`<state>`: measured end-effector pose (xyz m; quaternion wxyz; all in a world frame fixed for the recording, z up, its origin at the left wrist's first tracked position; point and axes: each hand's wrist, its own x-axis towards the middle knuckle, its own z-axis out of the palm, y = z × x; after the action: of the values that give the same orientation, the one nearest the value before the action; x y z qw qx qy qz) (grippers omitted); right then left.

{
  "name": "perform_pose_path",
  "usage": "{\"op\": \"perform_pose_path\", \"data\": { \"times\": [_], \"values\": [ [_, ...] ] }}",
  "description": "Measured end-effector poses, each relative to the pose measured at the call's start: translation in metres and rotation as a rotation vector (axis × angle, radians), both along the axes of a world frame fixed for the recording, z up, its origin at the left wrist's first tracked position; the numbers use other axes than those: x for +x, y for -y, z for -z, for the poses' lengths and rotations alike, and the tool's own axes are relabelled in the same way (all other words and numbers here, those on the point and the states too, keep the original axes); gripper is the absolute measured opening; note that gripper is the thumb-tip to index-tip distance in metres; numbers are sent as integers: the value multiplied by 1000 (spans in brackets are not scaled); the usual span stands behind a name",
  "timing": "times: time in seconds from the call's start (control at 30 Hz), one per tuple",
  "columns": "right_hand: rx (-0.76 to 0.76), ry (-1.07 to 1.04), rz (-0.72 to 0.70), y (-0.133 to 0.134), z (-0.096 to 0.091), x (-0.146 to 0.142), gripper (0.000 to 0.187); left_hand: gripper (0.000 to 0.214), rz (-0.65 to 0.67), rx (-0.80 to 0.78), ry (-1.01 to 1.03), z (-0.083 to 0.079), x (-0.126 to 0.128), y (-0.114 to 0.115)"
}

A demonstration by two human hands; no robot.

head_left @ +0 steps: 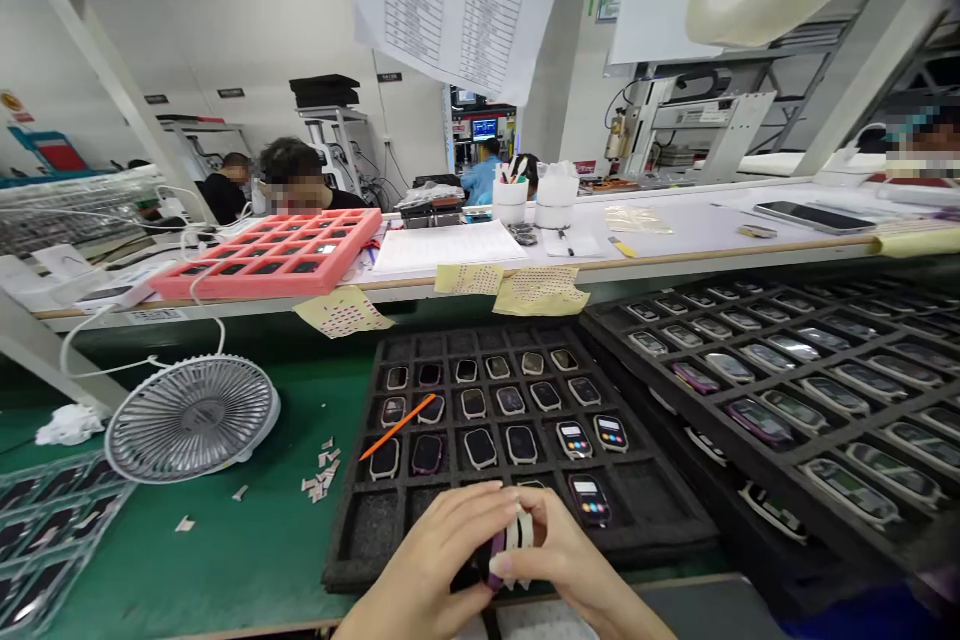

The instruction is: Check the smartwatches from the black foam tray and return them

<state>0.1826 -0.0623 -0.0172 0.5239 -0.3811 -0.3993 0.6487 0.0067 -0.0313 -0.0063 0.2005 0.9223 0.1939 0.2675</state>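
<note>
Both my hands are low in the middle of the view, over the front edge of a black foam tray [356, 530]. My left hand [424, 565] and my right hand [555, 560] pinch a small purple-edged smartwatch case [495, 560] from either side. White strips [519, 530] stand up from it, partly hidden by my fingers. Rows of smartwatch cases sit in the tray's pockets, and a lit-screen watch [589, 500] lies just beyond my right hand. An orange pen [397, 425] rests across the tray's left side.
A second black tray of watches [757, 360] fills the right side. To the left stand a white desk fan [193, 418] and scattered paper scraps [321, 472] on a green mat [247, 560]. A red tray [266, 255] sits on the raised shelf behind, and co-workers [296, 178] are beyond it.
</note>
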Motion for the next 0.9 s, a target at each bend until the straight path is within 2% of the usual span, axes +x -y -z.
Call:
{"op": "perform_pose_path", "data": {
  "times": [0.17, 0.3, 0.47, 0.57, 0.67, 0.77, 0.9],
  "values": [
    [-16, 19, -102, -10, 1, -31, 37, 63, -12, -24, 43, 5, -30, -8],
    [-18, 39, -121, -15, 5, -45, 39, 60, -25, -17, 76, 12, -42, -12],
    [2, 53, -13, -16, 9, -44, 50, 60, -86, 43, 92, 11, -53, -18],
    [33, 106, 86, -17, 11, -36, 55, 60, -148, 49, 27, 7, -58, -23],
    [96, 303, 187, -17, 17, -30, 55, 56, -200, -23, -98, 6, -58, -27],
    [205, 599, 235, -15, 24, -29, 43, 53, -210, -76, -174, 4, -59, -29],
    [350, 875, 229, -15, 31, -32, 36, 57, -207, -20, -166, 0, -74, -32]
  ]
}}
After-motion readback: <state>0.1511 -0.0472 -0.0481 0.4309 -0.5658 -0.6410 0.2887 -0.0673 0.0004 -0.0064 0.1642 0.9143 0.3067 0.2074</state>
